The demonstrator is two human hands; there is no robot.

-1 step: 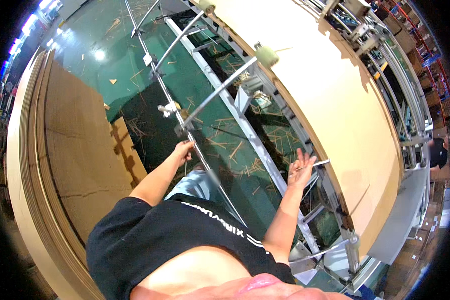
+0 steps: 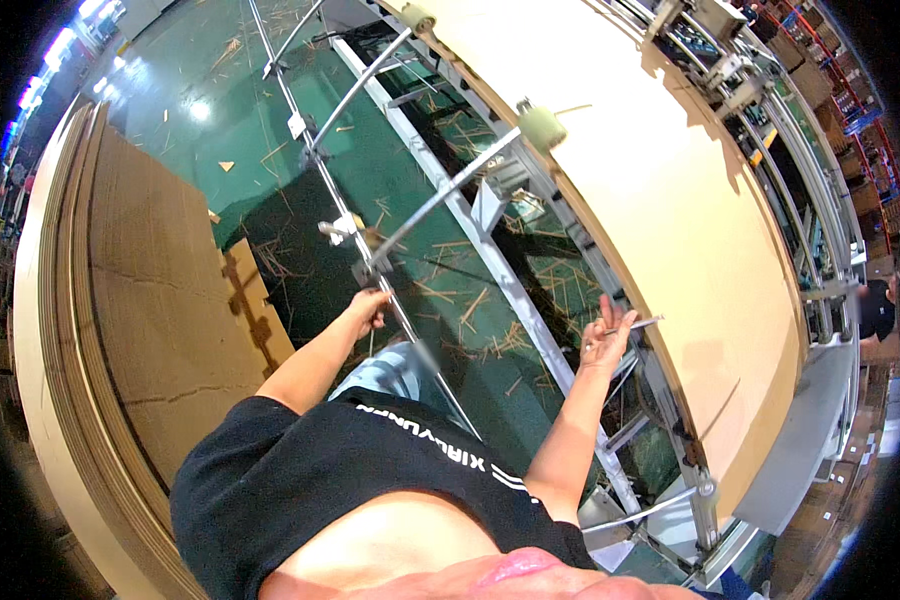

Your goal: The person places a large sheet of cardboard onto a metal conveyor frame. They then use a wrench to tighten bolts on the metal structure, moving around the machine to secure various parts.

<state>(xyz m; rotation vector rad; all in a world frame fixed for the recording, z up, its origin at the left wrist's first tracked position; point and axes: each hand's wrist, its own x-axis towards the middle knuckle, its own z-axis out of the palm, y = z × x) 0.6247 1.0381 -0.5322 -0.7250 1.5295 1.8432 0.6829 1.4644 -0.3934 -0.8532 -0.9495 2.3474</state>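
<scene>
My left hand [image 2: 371, 308] is closed beside a long metal rail [image 2: 407, 322], its fingertips at the rail. What its curled fingers hold, if anything, is hidden. My right hand [image 2: 604, 342] is at the near edge of a wide pale board [image 2: 700, 250]. Between its thumb and fingers is a slim, light stick-like thing [image 2: 650, 321], pointing out over the board. Some fingers of that hand are stretched upward. The board lies on a metal frame, and a greenish roller [image 2: 542, 126] on a slanting bar [image 2: 450, 190] sits at its edge.
A tall stack of brown cardboard sheets [image 2: 160, 290] stands at my left. Thin scraps [image 2: 475, 305] litter the green floor [image 2: 190, 110]. Metal rails and mechanisms [image 2: 730, 85] line the board's far side. Another person [image 2: 877, 308] is at the far right.
The slanting bar, its roller and the rail's clamps appear slightly lower in the picture. My left hand has shifted slightly down; my right hand and its stick slightly rightward.
</scene>
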